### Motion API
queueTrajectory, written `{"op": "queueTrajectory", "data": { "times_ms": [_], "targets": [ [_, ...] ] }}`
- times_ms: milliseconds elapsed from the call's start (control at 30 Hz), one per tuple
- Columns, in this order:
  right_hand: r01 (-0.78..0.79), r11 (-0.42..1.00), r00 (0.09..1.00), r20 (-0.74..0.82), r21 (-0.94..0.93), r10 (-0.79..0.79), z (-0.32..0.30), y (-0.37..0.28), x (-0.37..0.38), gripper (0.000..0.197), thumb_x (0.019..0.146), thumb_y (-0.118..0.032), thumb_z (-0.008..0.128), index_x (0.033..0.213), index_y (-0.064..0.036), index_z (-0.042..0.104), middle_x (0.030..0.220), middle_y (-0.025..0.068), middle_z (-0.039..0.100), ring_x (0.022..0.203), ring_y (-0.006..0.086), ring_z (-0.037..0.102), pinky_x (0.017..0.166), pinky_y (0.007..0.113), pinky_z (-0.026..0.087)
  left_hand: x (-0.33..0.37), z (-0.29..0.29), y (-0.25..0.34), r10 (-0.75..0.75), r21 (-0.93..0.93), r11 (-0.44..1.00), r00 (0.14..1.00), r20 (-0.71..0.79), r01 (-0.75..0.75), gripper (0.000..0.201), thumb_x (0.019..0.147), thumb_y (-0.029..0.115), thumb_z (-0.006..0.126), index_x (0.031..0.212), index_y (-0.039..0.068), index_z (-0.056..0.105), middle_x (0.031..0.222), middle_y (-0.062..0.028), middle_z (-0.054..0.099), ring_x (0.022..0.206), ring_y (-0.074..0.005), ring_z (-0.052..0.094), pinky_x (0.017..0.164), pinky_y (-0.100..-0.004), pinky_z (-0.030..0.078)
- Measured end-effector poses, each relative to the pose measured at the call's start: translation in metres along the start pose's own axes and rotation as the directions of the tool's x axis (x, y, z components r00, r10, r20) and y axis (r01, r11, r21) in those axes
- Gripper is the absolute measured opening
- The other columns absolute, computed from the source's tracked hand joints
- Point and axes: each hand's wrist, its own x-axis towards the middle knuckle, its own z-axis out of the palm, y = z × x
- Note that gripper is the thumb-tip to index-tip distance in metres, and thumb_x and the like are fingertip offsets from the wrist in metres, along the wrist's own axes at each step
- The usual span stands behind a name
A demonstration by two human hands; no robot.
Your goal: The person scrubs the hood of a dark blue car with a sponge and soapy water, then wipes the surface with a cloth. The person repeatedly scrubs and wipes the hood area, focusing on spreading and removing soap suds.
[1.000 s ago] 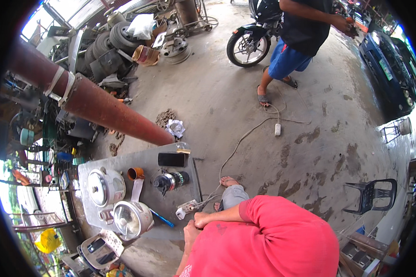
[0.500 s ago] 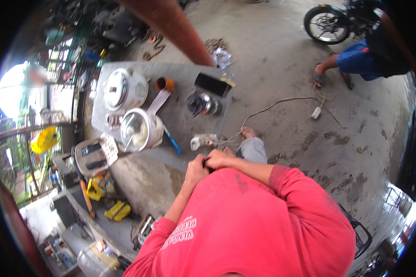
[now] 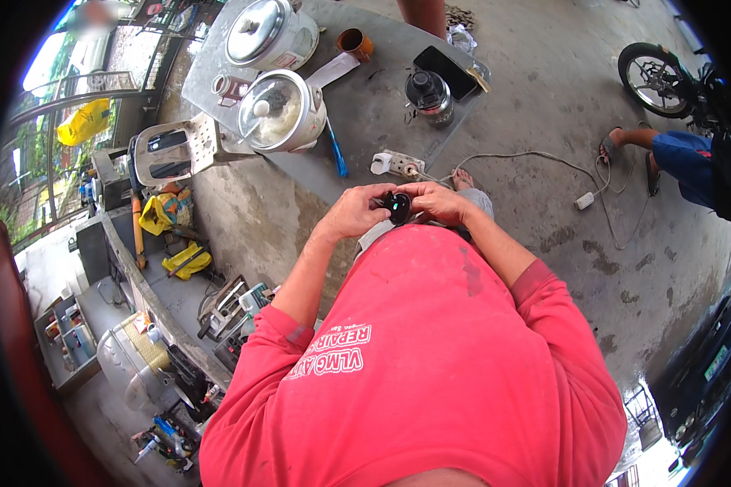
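Just in front of my waist, a small round black object (image 3: 399, 209) with a greenish mark on its face is held between both hands; its exact kind I cannot make out. My left hand (image 3: 356, 213) closes on it from the left, thumb and fingers at its edge. My right hand (image 3: 435, 203) grips it from the other side. Beyond them lies a white power strip (image 3: 400, 164) at the edge of the grey table (image 3: 365, 89). A blue pen-like stick (image 3: 337, 152) rests left of the strip.
A glass-lidded pot (image 3: 278, 114), a metal-lidded pot (image 3: 268, 36), an orange mug (image 3: 355, 45), a black-lidded jar (image 3: 429, 96) and a black phone-like slab (image 3: 445, 71) stand or lie on the table. A cord (image 3: 536, 154) crosses the floor toward another person's leg (image 3: 638, 138). A motorcycle (image 3: 662, 79) stands behind.
My hands have moved from against my shirt to just beyond it, and the round black object now shows its face between them. The view has shifted, so the table appears higher.
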Motion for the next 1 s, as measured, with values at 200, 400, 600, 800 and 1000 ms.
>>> {"op": "queueTrajectory", "data": {
  "times_ms": [200,400,600,800,1000],
  "targets": [
    [0.08,0.996,0.997,-0.002,0.037,-0.08,0.006,-0.02,0.0,0.055,0.103,-0.006,0.058,0.158,-0.0082,0.056,0.13,0.0084,0.075,0.114,0.0217,0.077,0.094,0.041,0.067,-0.001,-0.013,0.007,-0.035,-0.121,0.992,0.995,-0.098,0.023,0.054,0.095,-0.003,0.072,0.149,-0.002,0.064,0.125,-0.0076,0.076,0.106,-0.0147,0.073,0.089,-0.0322,0.061],
    [0.084,0.996,0.996,0.01,0.02,-0.084,0.013,-0.041,0.002,0.059,0.104,-0.005,0.054,0.162,-0.009,0.05,0.132,0.013,0.075,0.114,0.0268,0.079,0.096,0.041,0.066,0.0,-0.026,0.03,0.276,0.414,0.894,0.94,-0.203,-0.173,0.046,0.088,0.005,0.067,0.133,0.012,0.078,0.118,-0.0142,0.077,0.101,-0.0313,0.075,0.093,-0.0408,0.061],
    [0.097,0.995,0.994,-0.042,-0.012,-0.097,0.023,-0.055,-0.002,0.055,0.108,-0.009,0.055,0.163,-0.0084,0.05,0.131,0.0128,0.075,0.114,0.0259,0.079,0.097,0.04,0.065,-0.002,-0.031,0.04,0.372,0.654,0.739,0.906,-0.202,-0.158,0.032,0.089,0.011,0.071,0.12,0.014,0.08,0.113,-0.0093,0.071,0.102,-0.0336,0.074,0.089,-0.0454,0.062],
    [0.173,0.984,0.982,-0.063,-0.045,-0.176,0.029,-0.068,-0.004,0.054,0.108,-0.009,0.056,0.162,-0.0073,0.05,0.13,0.0104,0.075,0.113,0.0237,0.079,0.098,0.039,0.065,0.006,-0.039,0.043,0.416,0.716,0.674,0.894,-0.168,-0.179,0.023,0.091,0.012,0.072,0.113,0.011,0.079,0.116,-0.0063,0.07,0.105,-0.0311,0.074,0.088,-0.0446,0.062],
    [0.234,0.97,0.964,-0.144,0.064,-0.223,0.031,-0.069,0.001,0.055,0.107,-0.007,0.062,0.161,-0.0071,0.051,0.131,0.0094,0.074,0.111,0.0218,0.078,0.099,0.04,0.066,0.003,-0.04,0.048,0.471,0.686,0.696,0.856,-0.214,-0.211,0.022,0.089,0.011,0.075,0.111,0.007,0.078,0.137,-0.0087,0.069,0.125,-0.0313,0.068,0.102,-0.0428,0.058]
  ]
}}
